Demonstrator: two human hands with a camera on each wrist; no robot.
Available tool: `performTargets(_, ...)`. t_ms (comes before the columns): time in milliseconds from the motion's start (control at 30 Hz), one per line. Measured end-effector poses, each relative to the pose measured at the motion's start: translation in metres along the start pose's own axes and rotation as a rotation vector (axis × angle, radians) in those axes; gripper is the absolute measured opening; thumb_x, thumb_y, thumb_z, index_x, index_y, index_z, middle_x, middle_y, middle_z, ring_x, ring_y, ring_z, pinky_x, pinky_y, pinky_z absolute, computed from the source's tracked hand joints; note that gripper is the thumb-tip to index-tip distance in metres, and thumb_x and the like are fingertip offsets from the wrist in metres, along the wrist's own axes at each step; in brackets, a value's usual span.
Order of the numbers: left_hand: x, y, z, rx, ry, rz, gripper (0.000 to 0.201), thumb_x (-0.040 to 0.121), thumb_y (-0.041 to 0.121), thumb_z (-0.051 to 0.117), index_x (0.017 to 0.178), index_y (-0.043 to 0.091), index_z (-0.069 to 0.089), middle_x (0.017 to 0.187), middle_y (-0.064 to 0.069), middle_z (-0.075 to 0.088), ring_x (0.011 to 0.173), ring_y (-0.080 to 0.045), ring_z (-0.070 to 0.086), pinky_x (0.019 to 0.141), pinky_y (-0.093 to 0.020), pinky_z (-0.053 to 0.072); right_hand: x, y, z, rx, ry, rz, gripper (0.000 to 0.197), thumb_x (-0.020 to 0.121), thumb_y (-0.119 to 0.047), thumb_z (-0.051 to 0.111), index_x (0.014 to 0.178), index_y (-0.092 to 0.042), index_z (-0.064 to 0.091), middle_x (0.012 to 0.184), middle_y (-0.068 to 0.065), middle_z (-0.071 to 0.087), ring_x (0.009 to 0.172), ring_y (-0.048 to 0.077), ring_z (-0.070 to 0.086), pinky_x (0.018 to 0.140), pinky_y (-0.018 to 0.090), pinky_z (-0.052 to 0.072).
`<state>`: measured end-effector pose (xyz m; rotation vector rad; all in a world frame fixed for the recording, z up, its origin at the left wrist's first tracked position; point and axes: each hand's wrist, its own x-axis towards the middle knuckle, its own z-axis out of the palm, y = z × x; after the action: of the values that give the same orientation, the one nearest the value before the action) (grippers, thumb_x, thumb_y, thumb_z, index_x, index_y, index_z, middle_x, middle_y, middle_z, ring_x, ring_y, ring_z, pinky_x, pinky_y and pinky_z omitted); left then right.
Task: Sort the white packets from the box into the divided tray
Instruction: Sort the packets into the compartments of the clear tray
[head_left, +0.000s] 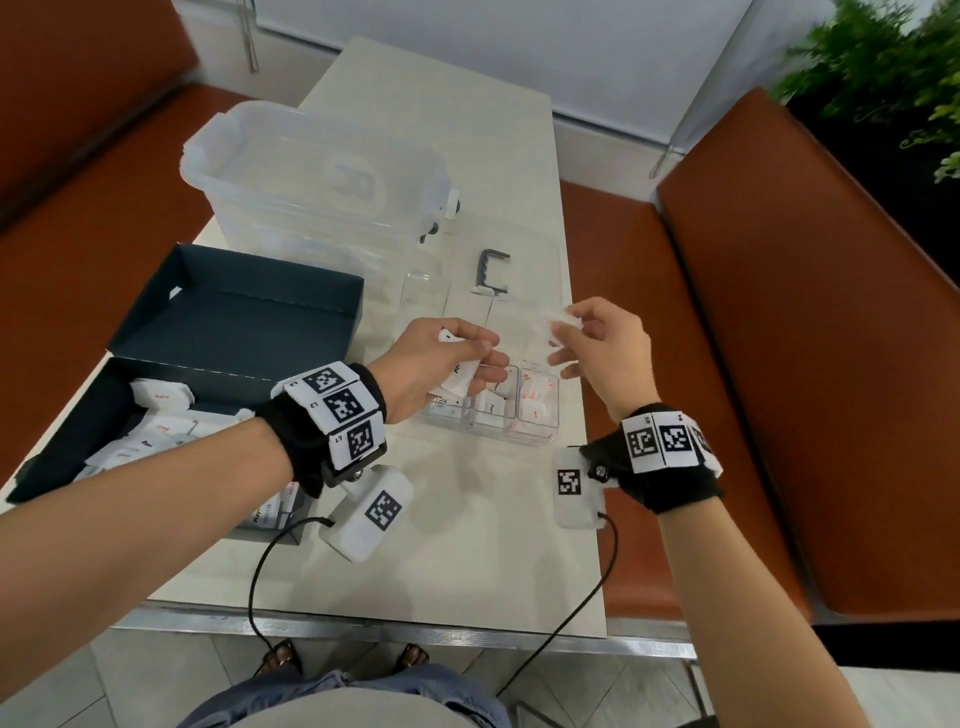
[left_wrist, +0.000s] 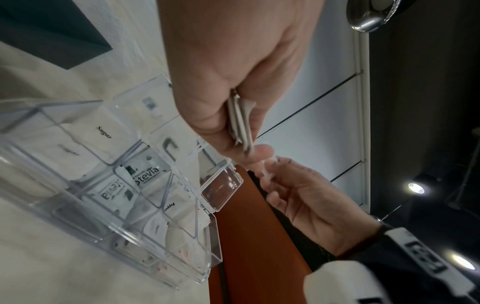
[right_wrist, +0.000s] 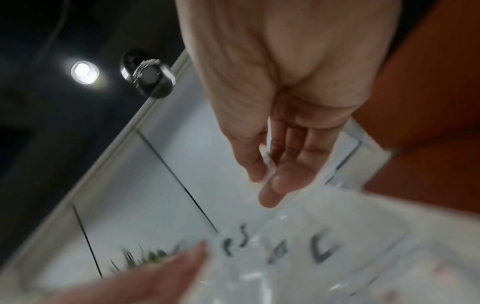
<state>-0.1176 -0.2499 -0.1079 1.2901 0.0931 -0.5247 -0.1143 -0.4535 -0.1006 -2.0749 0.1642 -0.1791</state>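
My left hand (head_left: 480, 358) hovers over the clear divided tray (head_left: 540, 439) and grips a small stack of white packets (head_left: 462, 376); the left wrist view shows the stack (left_wrist: 240, 123) edge-on between thumb and fingers. My right hand (head_left: 558, 332), just to the right and above the tray, pinches a single white packet (head_left: 565, 318) between thumb and forefinger; it shows as a sliver (right_wrist: 267, 160) in the blurred right wrist view. Sugar and Stevia packets lie in the tray's compartments (left_wrist: 103, 131). The dark box (head_left: 62, 447) at the left holds several more packets (head_left: 156, 426).
The box's dark lid (head_left: 234, 317) lies open behind it. A large clear plastic bin (head_left: 311, 176) stands at the back of the pale table (head_left: 467, 561), with a grey clip handle (head_left: 493, 270) beside it. Orange benches (head_left: 779, 364) flank the table.
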Motion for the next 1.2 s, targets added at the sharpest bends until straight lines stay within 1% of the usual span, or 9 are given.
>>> performTargets(100,0.000,-0.003,-0.005,0.009,0.002,-0.009,0.011,0.094,0.002,0.058,0.103,0.001,0.065,0.099,-0.019,0.073,0.078,-0.022,0.073,0.058,-0.023,0.057,0.012,0.025,-0.005,-0.482,-0.090,-0.089,0.010,0.089,-0.016,0.064,0.095,-0.013,0.071,0.081,0.004,0.070,0.067,0.014,0.065,0.065,0.026,0.056)
performTargets(167,0.000,-0.005,-0.008,0.007,0.004,-0.011,0.010,0.094,0.002,0.058,0.101,0.002,0.065,0.100,-0.019,0.073,0.083,-0.025,0.072,0.058,-0.024,0.056,0.014,0.040,0.002,-0.682,-0.166,-0.095,0.013,0.089,-0.016,0.061,0.095,-0.012,0.072,0.088,0.006,0.069,0.074,0.017,0.061,0.069,0.026,0.050)
performTargets(367,-0.001,-0.005,-0.015,-0.026,0.007,-0.012,0.008,0.094,0.004,0.059,0.099,0.003,0.066,0.096,-0.017,0.074,0.084,-0.025,0.073,0.054,-0.024,0.054,0.011,0.063,0.024,-0.923,-0.200,-0.177,0.019,0.093,-0.010,0.051,0.102,-0.007,0.068,0.098,0.010,0.060,0.084,0.030,0.059,0.063,0.031,0.041)
performTargets(467,-0.002,-0.005,-0.016,-0.036,0.011,-0.012,0.009,0.094,0.004,0.059,0.099,0.003,0.065,0.096,-0.017,0.074,0.081,-0.022,0.073,0.054,-0.023,0.054,0.010,0.068,0.030,-0.986,-0.221,-0.212,0.019,0.093,-0.008,0.049,0.102,-0.007,0.066,0.096,0.010,0.058,0.081,0.031,0.058,0.060,0.030,0.036)
performTargets(667,-0.003,-0.008,-0.018,-0.043,0.001,-0.020,0.009,0.094,0.005,0.059,0.100,0.003,0.066,0.099,-0.017,0.074,0.081,-0.022,0.073,0.056,-0.023,0.054,0.009,0.073,0.037,-1.036,-0.265,-0.196,0.017,0.090,-0.004,0.047,0.101,-0.005,0.061,0.095,0.011,0.059,0.086,0.032,0.057,0.061,0.031,0.038)
performTargets(833,-0.004,-0.008,-0.017,-0.041,-0.009,-0.029,0.009,0.093,0.005,0.060,0.099,0.004,0.066,0.099,-0.017,0.073,0.081,-0.022,0.072,0.057,-0.023,0.054,0.006,0.067,0.038,-0.976,-0.279,-0.190,0.011,0.092,-0.003,0.050,0.102,-0.005,0.049,0.090,0.013,0.060,0.075,0.030,0.055,0.061,0.035,0.043)
performTargets(933,-0.005,-0.006,-0.017,-0.047,-0.007,-0.038,0.008,0.093,0.004,0.059,0.098,0.003,0.066,0.100,-0.018,0.073,0.081,-0.022,0.072,0.056,-0.023,0.054,0.006,0.061,0.034,-0.911,-0.238,-0.199,0.015,0.093,-0.007,0.053,0.108,-0.006,0.053,0.097,0.010,0.056,0.073,0.025,0.050,0.061,0.031,0.039)
performTargets(1033,-0.006,-0.005,-0.017,-0.045,-0.003,-0.043,0.009,0.094,0.004,0.059,0.099,0.003,0.066,0.101,-0.019,0.073,0.082,-0.023,0.072,0.056,-0.024,0.055,0.010,0.057,0.033,-0.914,-0.196,-0.217,0.015,0.091,-0.001,0.049,0.103,-0.004,0.058,0.096,0.012,0.058,0.076,0.031,0.056,0.061,0.033,0.041)
performTargets(1200,-0.007,-0.002,-0.014,-0.069,0.011,-0.069,0.013,0.097,0.011,0.057,0.100,0.001,0.065,0.102,-0.020,0.072,0.076,-0.022,0.072,0.055,-0.023,0.055,0.011,0.059,0.036,-0.983,-0.231,-0.221,0.022,0.090,0.003,0.046,0.099,-0.006,0.063,0.095,0.011,0.063,0.083,0.032,0.058,0.075,0.038,0.047)
